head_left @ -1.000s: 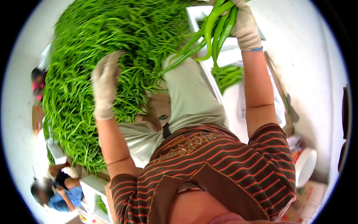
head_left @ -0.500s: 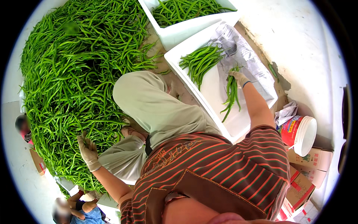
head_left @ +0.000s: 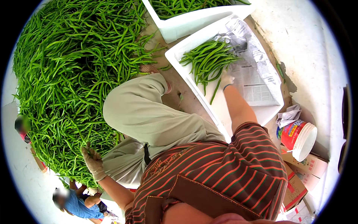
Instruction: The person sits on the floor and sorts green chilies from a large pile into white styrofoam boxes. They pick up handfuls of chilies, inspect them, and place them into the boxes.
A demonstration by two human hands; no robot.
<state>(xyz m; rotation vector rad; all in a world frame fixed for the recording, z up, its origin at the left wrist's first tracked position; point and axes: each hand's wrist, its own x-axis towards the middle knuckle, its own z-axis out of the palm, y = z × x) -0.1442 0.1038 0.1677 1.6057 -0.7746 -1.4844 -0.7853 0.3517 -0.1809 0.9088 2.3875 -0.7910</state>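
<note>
Green chili peppers [head_left: 67, 86] form a large heap to my left. My left hand [head_left: 94, 163], in a pale glove, is at the heap's near edge with its fingers curled in; what they hold, if anything, I cannot make out. Reaching into a white foam box [head_left: 175, 56], my gloved right hand [head_left: 226, 79] is smeared by motion, its fingers unclear. It is right beside a bunch of green chili peppers [head_left: 209, 59] lying in the box. Printed newspaper [head_left: 251, 80] lines the box's right part.
Another foam box [head_left: 197, 23] with chili peppers stands beyond. A red and white bucket [head_left: 298, 138] and cardboard cartons [head_left: 305, 170] are at the right. A person in blue [head_left: 84, 205] sits at lower left; another person [head_left: 23, 128] is at the far left edge.
My right hand has moved left in the box, and its bunch of chili peppers now lies with the others there. More newspaper lining shows. My left hand's fingers have curled in.
</note>
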